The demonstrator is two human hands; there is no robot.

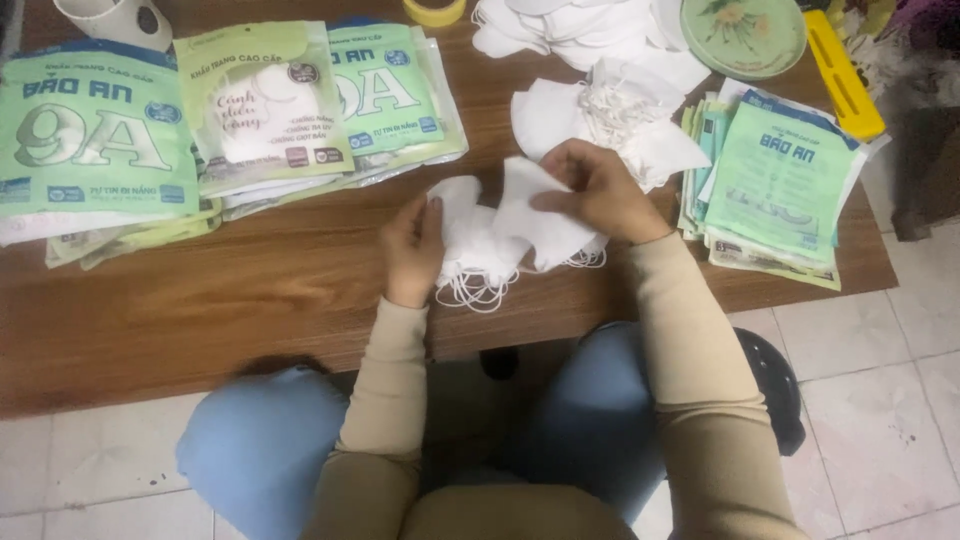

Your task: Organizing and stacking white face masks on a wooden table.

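Between both hands' fingers [560, 196], seemingly white masks [520, 235].

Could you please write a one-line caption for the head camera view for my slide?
Left hand and right hand hold white face masks over a wooden table, between green packets.

Flat green packets [95, 140] lay on the left of the brown table [250, 290], with big pale shapes on them. One lighter yellow-green packet [262, 105] sat on top. Another green and white stack [775, 180] lay on the right side.
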